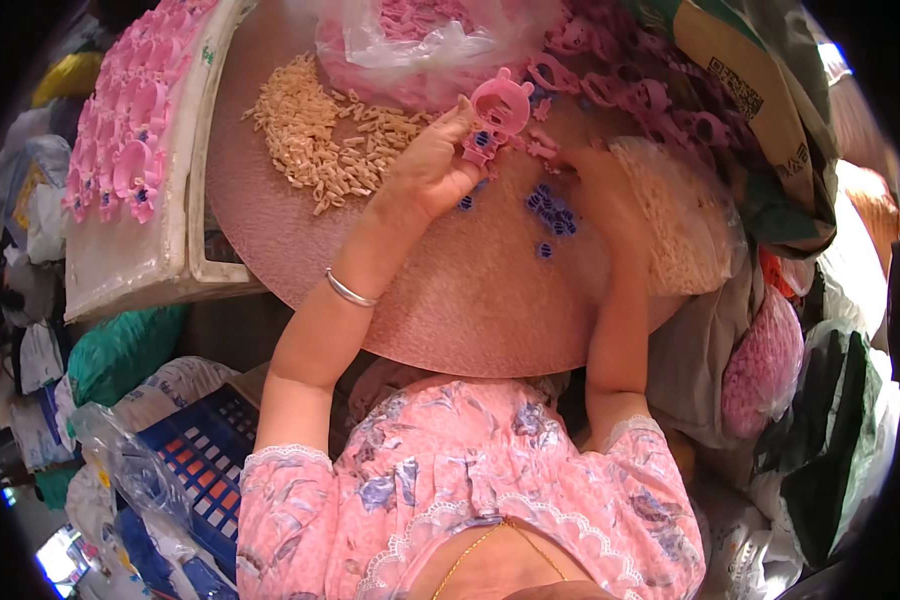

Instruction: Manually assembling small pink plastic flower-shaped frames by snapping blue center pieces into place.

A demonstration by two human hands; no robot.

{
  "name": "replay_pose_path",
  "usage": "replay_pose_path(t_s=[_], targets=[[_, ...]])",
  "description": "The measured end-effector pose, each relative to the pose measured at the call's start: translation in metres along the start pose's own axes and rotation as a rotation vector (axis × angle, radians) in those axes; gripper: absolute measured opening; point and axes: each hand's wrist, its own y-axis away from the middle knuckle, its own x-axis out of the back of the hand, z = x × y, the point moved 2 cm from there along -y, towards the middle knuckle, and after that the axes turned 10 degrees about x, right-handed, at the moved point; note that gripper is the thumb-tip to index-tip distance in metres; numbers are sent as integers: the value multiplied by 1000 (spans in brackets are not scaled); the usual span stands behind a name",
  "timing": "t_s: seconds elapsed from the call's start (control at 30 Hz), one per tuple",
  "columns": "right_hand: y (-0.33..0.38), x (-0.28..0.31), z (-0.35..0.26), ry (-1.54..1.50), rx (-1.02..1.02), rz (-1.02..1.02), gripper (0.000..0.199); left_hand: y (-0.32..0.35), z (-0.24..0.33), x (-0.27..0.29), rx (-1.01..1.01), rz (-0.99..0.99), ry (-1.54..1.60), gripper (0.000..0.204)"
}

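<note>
My left hand (437, 165) is closed on a pink plastic frame (501, 106), round with small ears on top. A dark blue piece (483, 139) sits on the frame's lower part, next to my fingertips. My right hand (605, 190) is to the right, its fingertips beside small pink plastic parts (542, 146). Those fingers are shaded and blurred, so whether they grip a part does not show. Between my hands, several small blue striped pieces (551, 212) lie on the round pinkish table (470, 300). A lone blue piece (544, 250) lies nearer me.
Small cream-coloured pieces (315, 135) are heaped at the table's left. A clear bag (675, 215) of similar pieces lies right. Behind are a plastic bag (420, 60) of pink parts and loose pink frames (655, 95). Finished-looking pink frames (135, 110) cover a white crate (130, 265).
</note>
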Motion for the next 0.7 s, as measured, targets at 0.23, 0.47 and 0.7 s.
replay_pose_path(t_s=[0.23,0.47,0.7], targets=[[-12,9,-44,-682,28,475,20,-3,-13,-4,-140,-64,-45,25],[-17,-5,-65,-181,159,754,14,-2,-23,-12,-278,-159,-43,30],[-17,-1,-74,-332,-24,743,11,-2,-27,-17,-446,-145,-283,35]])
